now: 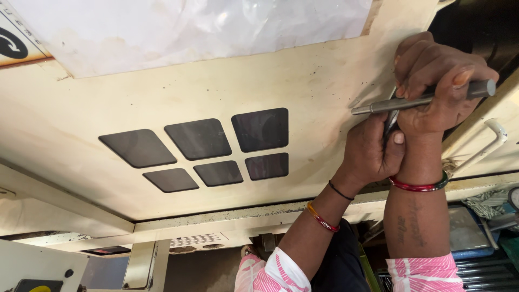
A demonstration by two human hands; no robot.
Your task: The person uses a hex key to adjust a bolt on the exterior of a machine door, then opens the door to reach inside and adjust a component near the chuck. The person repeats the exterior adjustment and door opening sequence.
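My right hand point(440, 81) is closed around a grey metal rod point(378, 106) that lies nearly level, its thin end pointing left across the cream machine panel point(303, 81). Just below it, my left hand point(372, 152) is clenched on a thin shiny metal piece point(391, 120) that rises between the two hands; its upper end is hidden behind the right hand. Both wrists wear bangles, and pink striped sleeves show at the bottom.
Six dark diamond-shaped windows point(208, 148) are set in the panel's middle. A clear plastic sheet point(189, 27) covers its top. A white bar handle point(486, 140) sits at the right edge, with a dark opening point(481, 24) above. Metal parts and a cloth point(489, 203) lie at lower right.
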